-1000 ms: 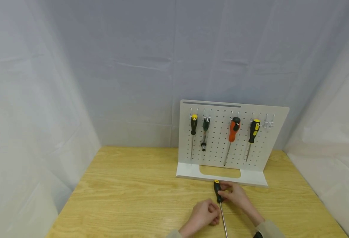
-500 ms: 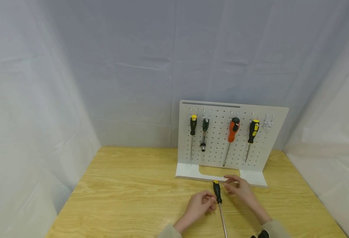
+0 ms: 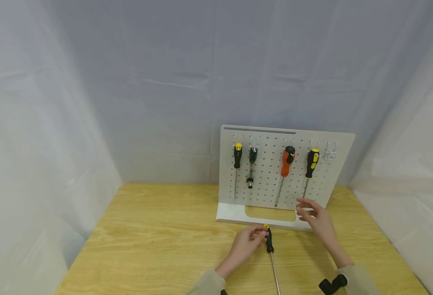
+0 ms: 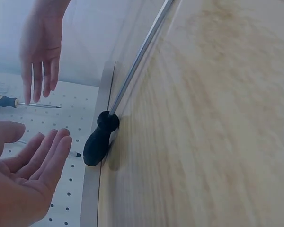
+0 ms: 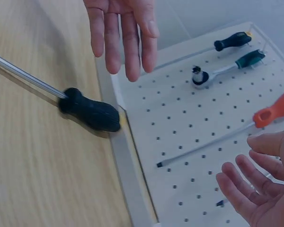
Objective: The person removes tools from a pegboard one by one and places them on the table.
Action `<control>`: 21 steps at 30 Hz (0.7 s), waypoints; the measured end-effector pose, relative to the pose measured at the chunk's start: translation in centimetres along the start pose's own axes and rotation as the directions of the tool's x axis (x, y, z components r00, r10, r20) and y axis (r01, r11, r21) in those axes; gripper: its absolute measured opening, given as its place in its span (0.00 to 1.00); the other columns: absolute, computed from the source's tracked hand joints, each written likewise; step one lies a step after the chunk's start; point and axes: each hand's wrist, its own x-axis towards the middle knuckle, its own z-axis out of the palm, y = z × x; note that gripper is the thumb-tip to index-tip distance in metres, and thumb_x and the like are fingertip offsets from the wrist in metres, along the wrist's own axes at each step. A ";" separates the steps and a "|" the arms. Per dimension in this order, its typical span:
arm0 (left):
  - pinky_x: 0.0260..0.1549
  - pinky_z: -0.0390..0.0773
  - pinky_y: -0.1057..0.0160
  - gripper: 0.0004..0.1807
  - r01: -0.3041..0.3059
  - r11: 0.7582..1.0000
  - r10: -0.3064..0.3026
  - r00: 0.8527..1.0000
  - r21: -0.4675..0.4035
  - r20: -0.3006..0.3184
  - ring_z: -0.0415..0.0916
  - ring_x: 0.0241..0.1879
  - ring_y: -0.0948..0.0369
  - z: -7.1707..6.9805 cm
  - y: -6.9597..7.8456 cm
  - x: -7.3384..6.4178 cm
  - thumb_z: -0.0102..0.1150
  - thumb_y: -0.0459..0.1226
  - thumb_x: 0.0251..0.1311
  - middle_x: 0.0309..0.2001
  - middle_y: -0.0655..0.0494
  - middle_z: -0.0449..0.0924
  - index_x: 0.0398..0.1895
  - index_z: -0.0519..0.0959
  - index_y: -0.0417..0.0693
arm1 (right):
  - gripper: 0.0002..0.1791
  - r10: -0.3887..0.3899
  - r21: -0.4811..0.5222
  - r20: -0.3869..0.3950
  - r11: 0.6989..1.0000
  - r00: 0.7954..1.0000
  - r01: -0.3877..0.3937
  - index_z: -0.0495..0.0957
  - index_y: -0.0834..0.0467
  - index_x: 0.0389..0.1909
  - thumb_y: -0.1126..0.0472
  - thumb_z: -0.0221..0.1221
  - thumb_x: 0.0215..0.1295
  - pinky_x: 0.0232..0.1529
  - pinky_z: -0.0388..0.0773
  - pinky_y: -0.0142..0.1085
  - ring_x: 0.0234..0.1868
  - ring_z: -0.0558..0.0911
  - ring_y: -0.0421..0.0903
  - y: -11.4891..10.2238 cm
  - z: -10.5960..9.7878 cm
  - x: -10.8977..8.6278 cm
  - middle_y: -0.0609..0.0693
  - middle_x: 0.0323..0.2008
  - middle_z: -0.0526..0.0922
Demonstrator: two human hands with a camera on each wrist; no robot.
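A screwdriver [image 3: 270, 242] with a black handle and a yellow end lies on the wooden table in front of the pegboard's base. Its steel shaft points toward the person. My left hand [image 3: 245, 246] is beside the handle and overlaps its upper end in the head view. In the left wrist view the fingers of the left hand [image 4: 31, 175] are loosely extended, apart from the handle [image 4: 98, 142]. Farther right, my right hand [image 3: 317, 221] hovers before the pegboard's lower right part, with relaxed fingers and nothing held. The right wrist view shows it [image 5: 262, 182] below a hanging orange screwdriver [image 5: 274, 111].
The white pegboard [image 3: 266, 192] stands at the back right. From its hooks hang a black screwdriver [image 3: 238, 157], a green-handled ratchet [image 3: 252, 157], the orange screwdriver and a black-and-yellow screwdriver [image 3: 312, 164]. A wire hook [image 3: 330, 155] sits at its right end. Pale curtains surround the wooden table [image 3: 157, 229].
My right hand has let go of the black-handled screwdriver and moved right and up toward the pegboard. My left hand has moved up alongside the handle. The screwdriver stays on the table.
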 end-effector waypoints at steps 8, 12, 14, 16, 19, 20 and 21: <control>0.44 0.87 0.60 0.15 -0.054 0.998 0.054 0.999 0.031 0.008 0.85 0.47 0.50 0.4 1.0 1.5 0.55 0.38 0.75 0.50 0.41 0.85 0.55 0.80 0.36 | 0.21 -0.044 0.035 -0.111 0.998 0.993 0.048 0.72 0.72 0.61 0.65 0.59 0.74 0.39 0.83 0.25 0.37 0.81 0.30 -1.1 -2.2 2.0 0.51 0.45 0.83; 0.42 0.84 0.71 0.17 -0.082 0.994 0.081 0.997 0.071 0.020 0.85 0.48 0.51 0.7 1.5 2.3 0.54 0.40 0.76 0.51 0.46 0.86 0.58 0.80 0.38 | 0.21 -0.043 0.082 -0.174 0.995 0.984 0.058 0.72 0.72 0.62 0.65 0.59 0.74 0.40 0.83 0.24 0.37 0.81 0.31 -1.7 -2.9 3.0 0.36 0.41 0.81; 0.43 0.83 0.72 0.17 -0.097 0.992 0.095 0.995 0.081 0.021 0.85 0.49 0.52 0.8 1.8 2.6 0.53 0.41 0.76 0.52 0.47 0.86 0.58 0.80 0.39 | 0.22 -0.040 0.085 -0.201 0.995 0.979 0.058 0.71 0.72 0.63 0.65 0.59 0.74 0.40 0.83 0.23 0.37 0.81 0.31 -1.9 -3.2 3.5 0.32 0.40 0.80; 0.44 0.83 0.72 0.17 -0.119 0.988 0.118 0.993 0.095 0.023 0.85 0.48 0.52 1.0 2.2 2.9 0.53 0.41 0.76 0.53 0.47 0.85 0.58 0.80 0.40 | 0.22 -0.033 0.078 -0.227 0.996 0.973 0.052 0.71 0.71 0.63 0.65 0.58 0.74 0.41 0.82 0.21 0.38 0.80 0.30 -2.1 -3.3 3.9 0.31 0.40 0.79; 0.46 0.83 0.70 0.17 -0.137 0.984 0.135 0.990 0.111 0.029 0.85 0.49 0.55 1.2 2.7 3.4 0.52 0.41 0.77 0.54 0.48 0.85 0.59 0.80 0.42 | 0.22 -0.031 0.048 -0.256 0.998 0.966 0.044 0.71 0.70 0.64 0.64 0.58 0.75 0.43 0.79 0.18 0.40 0.78 0.28 -2.4 -3.6 4.6 0.36 0.43 0.79; 0.47 0.83 0.69 0.17 -0.143 0.983 0.140 0.990 0.117 0.033 0.85 0.49 0.56 1.3 2.8 3.6 0.52 0.41 0.77 0.54 0.48 0.85 0.59 0.80 0.42 | 0.22 -0.032 0.043 -0.265 0.998 0.964 0.045 0.71 0.70 0.64 0.64 0.58 0.75 0.43 0.79 0.18 0.41 0.78 0.28 -2.4 -3.7 4.8 0.40 0.44 0.80; 0.48 0.82 0.69 0.17 -0.148 0.981 0.144 0.989 0.123 0.038 0.85 0.50 0.57 1.4 2.9 3.8 0.52 0.41 0.77 0.54 0.48 0.85 0.59 0.80 0.42 | 0.22 -0.031 0.036 -0.272 0.998 0.962 0.043 0.72 0.69 0.64 0.64 0.58 0.75 0.44 0.78 0.17 0.42 0.77 0.28 -2.5 -3.8 5.0 0.44 0.46 0.80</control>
